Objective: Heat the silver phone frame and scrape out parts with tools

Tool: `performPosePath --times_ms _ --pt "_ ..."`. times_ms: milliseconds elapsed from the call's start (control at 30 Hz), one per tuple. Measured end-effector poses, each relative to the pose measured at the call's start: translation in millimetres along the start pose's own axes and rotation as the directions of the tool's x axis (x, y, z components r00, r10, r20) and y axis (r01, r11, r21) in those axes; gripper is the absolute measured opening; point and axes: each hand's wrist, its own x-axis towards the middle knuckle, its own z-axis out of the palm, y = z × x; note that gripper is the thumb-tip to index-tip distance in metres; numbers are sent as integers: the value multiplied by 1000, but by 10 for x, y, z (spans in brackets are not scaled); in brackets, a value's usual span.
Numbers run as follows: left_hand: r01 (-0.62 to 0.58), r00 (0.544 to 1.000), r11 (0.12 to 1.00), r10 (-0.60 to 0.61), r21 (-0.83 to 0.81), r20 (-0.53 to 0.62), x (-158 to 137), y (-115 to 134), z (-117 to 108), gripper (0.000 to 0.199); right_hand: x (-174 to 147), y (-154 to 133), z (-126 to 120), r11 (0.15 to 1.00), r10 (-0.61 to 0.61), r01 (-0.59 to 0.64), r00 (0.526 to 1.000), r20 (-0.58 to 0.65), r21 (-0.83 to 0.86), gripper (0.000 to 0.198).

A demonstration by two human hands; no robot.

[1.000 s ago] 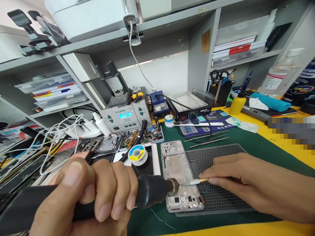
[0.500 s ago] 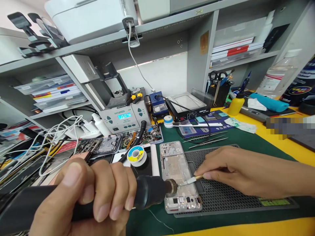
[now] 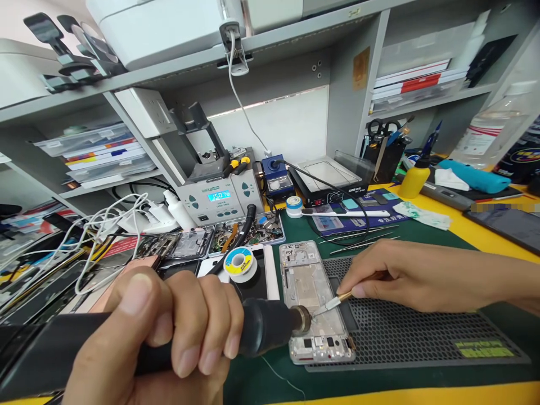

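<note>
My left hand (image 3: 181, 320) is wrapped round the black handle of a hot air gun (image 3: 265, 326), whose metal nozzle points right, over the lower part of a phone frame (image 3: 310, 281). That frame lies flat, partly on a dark perforated mat (image 3: 422, 326), with small boards showing at its near end. My right hand (image 3: 383, 275) pinches the wooden handle of a thin-bladed scraping knife (image 3: 331, 305). The blade's tip reaches down to the frame, close by the nozzle. Where exactly the tip touches is hard to make out.
Behind stands a hot air station (image 3: 219, 197) with a lit display. A solder spool (image 3: 240, 264) sits on a white phone left of the frame. Tweezers (image 3: 358, 242), a brush (image 3: 346, 213) and a yellow bottle (image 3: 414, 179) lie or stand beyond. White cables (image 3: 105, 225) tangle at left.
The whole view has shifted slightly, so things sit a little further right. Both hands keep their holds; the hot air gun and knife stay over the same part of the phone frame.
</note>
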Motion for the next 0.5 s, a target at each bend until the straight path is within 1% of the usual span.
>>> performPosePath --times_ms 67,133,233,500 --pt "-48 998 999 48 -14 28 -6 3 13 44 65 74 -39 999 -37 36 999 36 37 29" --pt "-44 998 999 45 -26 39 -9 3 23 43 112 120 -76 997 -52 48 997 63 52 31" --pt "-43 997 998 45 -34 56 -5 -1 27 43 140 123 -110 998 -39 35 995 87 44 31" --pt "-46 997 998 49 -36 64 15 -17 32 43 98 107 -80 1000 -20 19 997 72 19 29"
